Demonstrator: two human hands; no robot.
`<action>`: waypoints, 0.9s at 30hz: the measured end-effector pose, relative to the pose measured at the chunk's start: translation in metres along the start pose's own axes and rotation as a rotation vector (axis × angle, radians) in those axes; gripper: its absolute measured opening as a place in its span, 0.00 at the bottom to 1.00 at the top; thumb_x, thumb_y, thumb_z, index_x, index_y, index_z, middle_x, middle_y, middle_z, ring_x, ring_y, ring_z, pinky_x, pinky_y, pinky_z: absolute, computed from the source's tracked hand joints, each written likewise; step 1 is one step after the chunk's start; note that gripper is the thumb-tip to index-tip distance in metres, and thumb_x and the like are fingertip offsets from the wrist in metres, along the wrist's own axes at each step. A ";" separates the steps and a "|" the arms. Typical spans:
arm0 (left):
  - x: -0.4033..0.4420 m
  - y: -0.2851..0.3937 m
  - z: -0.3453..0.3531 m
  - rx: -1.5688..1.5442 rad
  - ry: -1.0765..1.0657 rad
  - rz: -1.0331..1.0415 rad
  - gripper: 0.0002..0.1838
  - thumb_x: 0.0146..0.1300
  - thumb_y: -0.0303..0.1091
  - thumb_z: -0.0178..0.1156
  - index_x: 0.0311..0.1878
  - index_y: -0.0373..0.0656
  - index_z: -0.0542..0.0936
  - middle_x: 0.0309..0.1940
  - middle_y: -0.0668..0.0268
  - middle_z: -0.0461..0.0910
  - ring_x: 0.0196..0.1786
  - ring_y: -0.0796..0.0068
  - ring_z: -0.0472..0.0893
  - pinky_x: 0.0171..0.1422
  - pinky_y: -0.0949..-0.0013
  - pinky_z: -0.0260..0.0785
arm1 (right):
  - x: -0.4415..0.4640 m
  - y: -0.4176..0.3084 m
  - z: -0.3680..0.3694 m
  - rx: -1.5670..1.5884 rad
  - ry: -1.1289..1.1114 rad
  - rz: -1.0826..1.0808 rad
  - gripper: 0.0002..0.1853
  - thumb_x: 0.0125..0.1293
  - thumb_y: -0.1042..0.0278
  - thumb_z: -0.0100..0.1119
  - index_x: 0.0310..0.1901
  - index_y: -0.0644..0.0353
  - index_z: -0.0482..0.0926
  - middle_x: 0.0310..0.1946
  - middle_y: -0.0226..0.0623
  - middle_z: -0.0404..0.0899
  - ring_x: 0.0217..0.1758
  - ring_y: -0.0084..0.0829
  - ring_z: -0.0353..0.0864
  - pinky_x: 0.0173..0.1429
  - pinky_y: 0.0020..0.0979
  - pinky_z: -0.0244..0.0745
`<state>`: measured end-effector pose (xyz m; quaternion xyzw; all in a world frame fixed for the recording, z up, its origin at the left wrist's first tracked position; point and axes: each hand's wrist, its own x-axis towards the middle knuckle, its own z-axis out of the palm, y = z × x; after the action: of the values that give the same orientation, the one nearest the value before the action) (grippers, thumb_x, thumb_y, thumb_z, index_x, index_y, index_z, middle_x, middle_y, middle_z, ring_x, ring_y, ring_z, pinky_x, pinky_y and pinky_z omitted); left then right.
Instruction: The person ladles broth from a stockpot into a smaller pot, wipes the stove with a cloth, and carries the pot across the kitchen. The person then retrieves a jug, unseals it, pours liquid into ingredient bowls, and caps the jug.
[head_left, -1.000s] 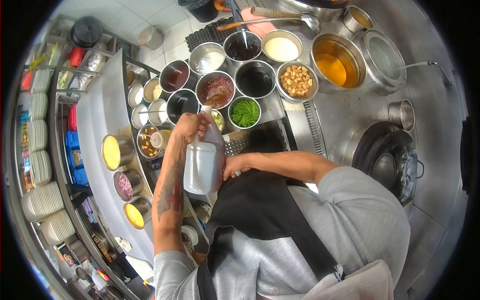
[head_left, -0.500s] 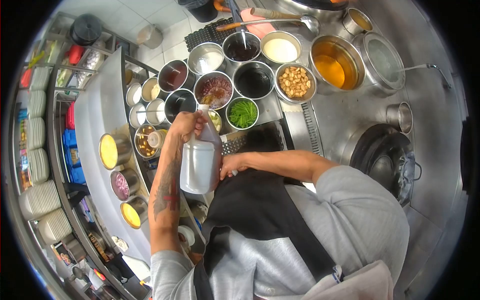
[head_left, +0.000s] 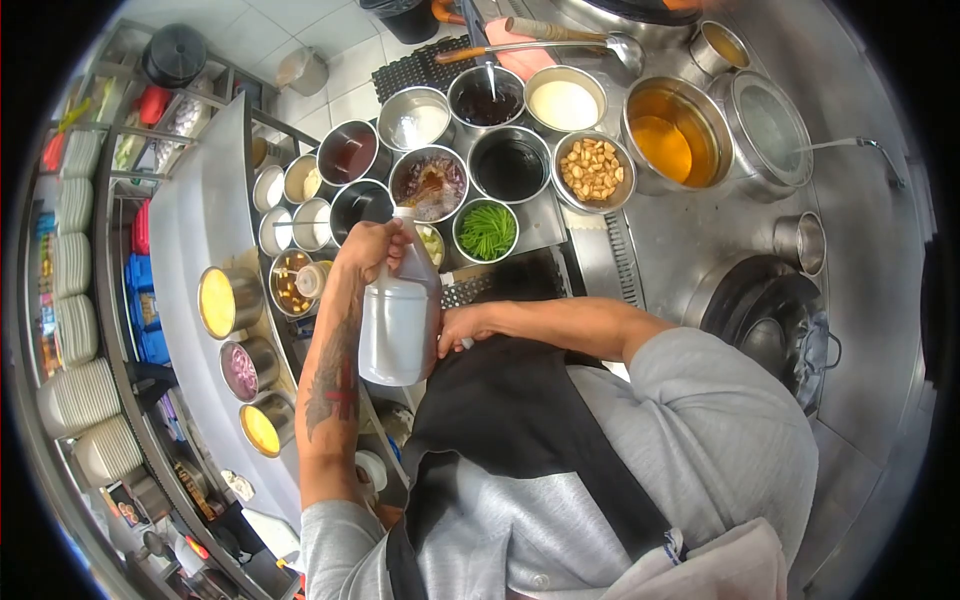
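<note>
My left hand (head_left: 374, 250) is closed round the handle of a large translucent plastic jug (head_left: 395, 335). The jug tips away from me, its neck at the rim of a steel pot of chopped red onion (head_left: 430, 182) with brown seasoning and liquid. Against the jug's lower right side, my right hand (head_left: 462, 328) is closed, its fingertips partly hidden. A small pale thing shows under that hand; I cannot make out what it is. Beside the neck are a pot of cut greens (head_left: 486, 231) and a partly covered pot of pale green pieces (head_left: 430, 243).
Around stand pots of dark liquid (head_left: 509, 164), peanuts (head_left: 592, 168) and orange oil (head_left: 668, 140). A ladle (head_left: 625, 52) lies at the back. A black wok (head_left: 762, 320) is at right. Along the left counter sit pots of yellow liquid (head_left: 218, 303) and chopped onion (head_left: 240, 370), with stacked plates (head_left: 75, 325) beyond.
The onion pot's contents look wetter, with more liquid and bubbles over the seasoning. The jug and both hands stay almost in place.
</note>
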<state>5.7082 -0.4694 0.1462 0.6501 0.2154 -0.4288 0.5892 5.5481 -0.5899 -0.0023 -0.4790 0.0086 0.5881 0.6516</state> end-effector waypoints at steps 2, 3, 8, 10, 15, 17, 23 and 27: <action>0.002 0.002 -0.002 -0.010 -0.006 -0.006 0.20 0.80 0.34 0.51 0.37 0.24 0.77 0.24 0.69 0.69 0.22 0.81 0.65 0.23 0.73 0.60 | 0.003 0.001 -0.002 0.014 0.004 -0.010 0.10 0.49 0.78 0.76 0.30 0.65 0.81 0.22 0.31 0.77 0.20 0.22 0.74 0.21 0.25 0.70; 0.002 0.002 -0.002 -0.009 -0.004 -0.003 0.20 0.80 0.34 0.51 0.36 0.24 0.78 0.24 0.70 0.69 0.22 0.81 0.66 0.23 0.73 0.60 | 0.002 0.000 -0.001 0.029 0.008 -0.020 0.10 0.49 0.78 0.77 0.29 0.65 0.81 0.22 0.31 0.77 0.20 0.22 0.74 0.21 0.25 0.69; 0.002 0.004 -0.003 0.020 0.011 0.022 0.20 0.80 0.35 0.51 0.36 0.25 0.78 0.23 0.71 0.69 0.22 0.81 0.66 0.23 0.73 0.59 | -0.005 -0.012 -0.004 -0.010 -0.008 0.016 0.09 0.49 0.78 0.77 0.29 0.66 0.83 0.23 0.32 0.79 0.20 0.22 0.74 0.21 0.24 0.69; 0.003 0.003 -0.005 0.007 -0.006 0.026 0.20 0.80 0.35 0.51 0.35 0.26 0.79 0.23 0.71 0.68 0.21 0.81 0.65 0.23 0.73 0.59 | -0.004 -0.014 -0.005 -0.012 -0.011 0.022 0.09 0.50 0.78 0.76 0.30 0.66 0.83 0.23 0.32 0.79 0.20 0.21 0.74 0.21 0.25 0.68; 0.002 0.005 -0.005 0.007 0.006 0.012 0.20 0.80 0.36 0.52 0.35 0.27 0.79 0.22 0.72 0.68 0.21 0.82 0.65 0.23 0.73 0.59 | 0.002 -0.010 -0.008 0.019 -0.031 -0.001 0.08 0.49 0.79 0.76 0.29 0.66 0.84 0.22 0.32 0.79 0.20 0.21 0.74 0.21 0.25 0.69; -0.002 0.006 -0.006 0.001 0.010 0.012 0.21 0.80 0.37 0.52 0.35 0.28 0.79 0.22 0.72 0.68 0.21 0.82 0.65 0.23 0.73 0.59 | 0.028 0.009 -0.021 -0.046 -0.020 0.035 0.12 0.49 0.79 0.75 0.36 0.68 0.83 0.24 0.32 0.80 0.20 0.21 0.74 0.21 0.25 0.69; -0.029 0.001 -0.004 0.131 0.070 0.180 0.20 0.79 0.43 0.54 0.37 0.35 0.78 0.21 0.77 0.63 0.19 0.85 0.59 0.23 0.75 0.52 | -0.013 -0.018 -0.033 0.006 0.115 -0.069 0.28 0.53 0.80 0.70 0.59 0.69 0.75 0.39 0.36 0.80 0.23 0.21 0.74 0.24 0.24 0.71; -0.057 -0.008 -0.014 0.010 0.030 0.323 0.22 0.80 0.44 0.53 0.33 0.36 0.78 0.19 0.76 0.64 0.18 0.83 0.58 0.22 0.74 0.51 | -0.054 -0.009 -0.025 0.483 0.330 -0.163 0.22 0.62 0.76 0.65 0.58 0.61 0.76 0.42 0.35 0.80 0.27 0.20 0.76 0.28 0.23 0.75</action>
<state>5.6752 -0.4419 0.1864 0.6856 0.1149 -0.3196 0.6440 5.5524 -0.6453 0.0207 -0.3986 0.2155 0.4290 0.7814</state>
